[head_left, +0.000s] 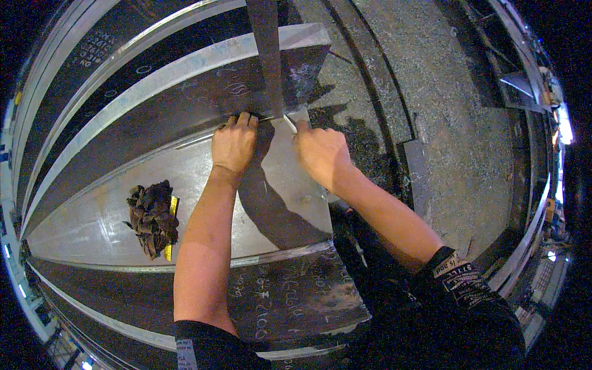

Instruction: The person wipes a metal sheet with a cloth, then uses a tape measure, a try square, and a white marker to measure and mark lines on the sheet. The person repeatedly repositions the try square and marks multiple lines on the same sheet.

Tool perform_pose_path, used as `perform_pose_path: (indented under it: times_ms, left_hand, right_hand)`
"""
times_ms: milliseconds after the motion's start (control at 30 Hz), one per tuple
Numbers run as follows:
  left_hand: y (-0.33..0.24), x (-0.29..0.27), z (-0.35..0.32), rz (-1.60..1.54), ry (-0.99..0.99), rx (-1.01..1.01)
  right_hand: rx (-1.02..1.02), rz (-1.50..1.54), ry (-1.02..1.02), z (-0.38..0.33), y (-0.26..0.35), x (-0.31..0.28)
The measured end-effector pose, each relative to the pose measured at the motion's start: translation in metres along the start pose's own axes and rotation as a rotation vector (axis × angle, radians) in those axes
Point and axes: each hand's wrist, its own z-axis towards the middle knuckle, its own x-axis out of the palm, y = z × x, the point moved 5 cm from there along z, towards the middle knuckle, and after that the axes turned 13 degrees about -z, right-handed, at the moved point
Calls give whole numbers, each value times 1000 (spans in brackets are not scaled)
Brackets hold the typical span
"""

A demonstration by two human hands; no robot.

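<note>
Toward the steel surface (102, 228)'s near left edge: dark cloth (151, 216), yellow strip (168, 251) | far edge: left hand (234, 143), fingers bent, grip unclear | far right corner: right hand (322, 151) pinching white stick (291, 125) beside dark bar (266, 61) | risk: pressing too hard could skid the tip

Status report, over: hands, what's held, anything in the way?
Left hand at the beam's inner corner, hold unclear. Right hand gripping a pale stick. Dark bar close between hands; dark bundle off left, apart from both.
</note>
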Motion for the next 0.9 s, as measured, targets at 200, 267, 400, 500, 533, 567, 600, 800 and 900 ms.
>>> perform_pose_path:
  times_ms: [200, 267, 400, 500, 533, 567, 600, 800, 900]
  left_hand:
    - [-3, -4, 1, 13, -22, 14]
    - [-6, -9, -1, 40, -153, 93]
    - [-5, -10, -2, 36, -136, 62]
    - [-7, -10, -1, 28, -131, 63]
    - [-8, -10, -1, 24, -140, 72]
    - [-8, -11, -1, 21, -148, 78]
    - [-7, -11, -1, 17, -136, 71]
    - [-6, -7, -1, 11, -103, 41]
    - [-4, -5, -1, 3, -95, 26]
  right_hand:
    - [-69, 5, -20, 5, 2, -6]
    - [-54, 19, -73, 8, 4, -7]
    - [-98, 34, -119, 12, 8, -13]
    - [-81, 12, -125, 12, 8, -18]
    - [-71, -9, -136, 11, 8, -19]
    - [-63, -28, -147, 11, 9, -23]
    - [-53, -16, -123, 10, 10, -25]
    - [17, 4, -68, -2, 13, -50]
    - [19, -39, -49, -8, 16, -66]
